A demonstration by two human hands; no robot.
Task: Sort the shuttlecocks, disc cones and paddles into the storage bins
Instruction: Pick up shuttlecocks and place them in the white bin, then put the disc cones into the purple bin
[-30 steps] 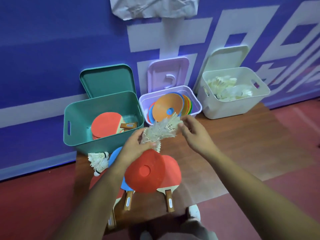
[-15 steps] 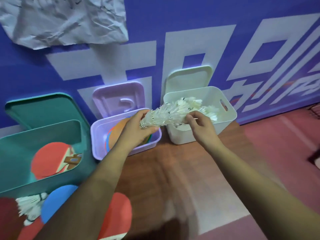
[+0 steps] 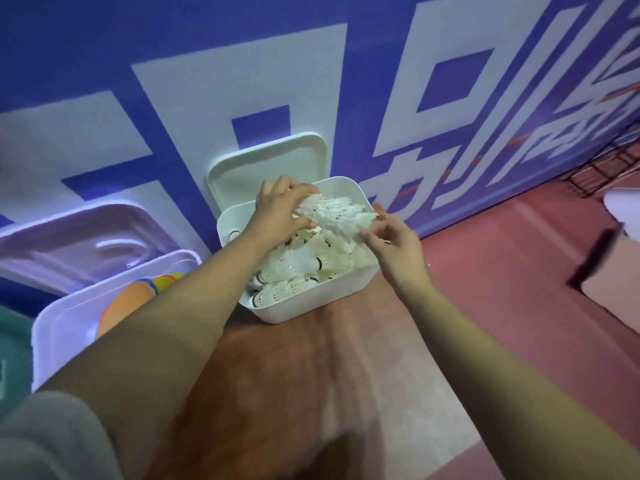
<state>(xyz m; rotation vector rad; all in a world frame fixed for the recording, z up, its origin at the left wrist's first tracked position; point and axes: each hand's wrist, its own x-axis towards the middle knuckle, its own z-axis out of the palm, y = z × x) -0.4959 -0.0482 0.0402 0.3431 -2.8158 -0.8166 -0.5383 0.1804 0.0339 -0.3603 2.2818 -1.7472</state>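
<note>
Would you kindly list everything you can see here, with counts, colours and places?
white bin: one, white, centre, by the wall
white lid: one, white, propped behind it
loose shuttlecocks: many, white, in the white bin
shuttlecock stack: one, white, held over that bin
lilac bin: one, lilac, left
lilac lid: one, lilac, propped behind it
disc cones: several, orange and yellow, in the lilac bin
left hand: one, grips the stack
right hand: one, pinches its other end

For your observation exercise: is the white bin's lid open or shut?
Open: the lid stands against the wall behind the white bin, exposing shuttlecocks.
</note>
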